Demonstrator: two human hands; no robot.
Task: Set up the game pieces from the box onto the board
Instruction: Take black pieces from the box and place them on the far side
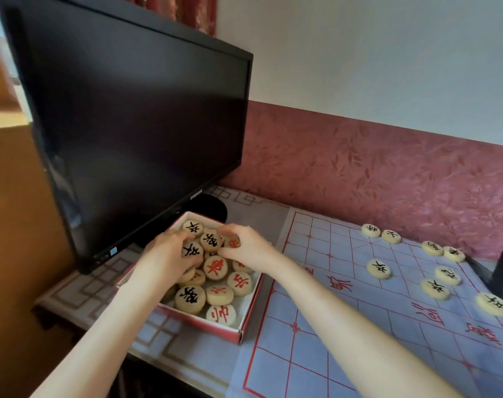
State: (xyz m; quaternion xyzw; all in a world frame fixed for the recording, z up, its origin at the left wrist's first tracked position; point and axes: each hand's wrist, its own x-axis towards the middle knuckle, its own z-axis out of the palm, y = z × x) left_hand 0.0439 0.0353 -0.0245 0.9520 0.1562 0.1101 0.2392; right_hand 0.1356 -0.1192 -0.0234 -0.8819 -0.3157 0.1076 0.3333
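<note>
We have both grips in the box (201,327) at nine o'clock of the board (345,340), left grip (170,254) curled round black-marked xiangqi discs (192,251), right grip (244,248) pinching a red-marked disc (233,242), likely to carry several over together.

A table (81,291) under a grey fret-patterned cloth (170,334) carries a dark monitor (129,124) at 11 o'clock, a red-walled box (246,320) at its middle, and, touching the box at 3 o'clock, a pale red-lined board (345,326) sheet lying flat.
</note>
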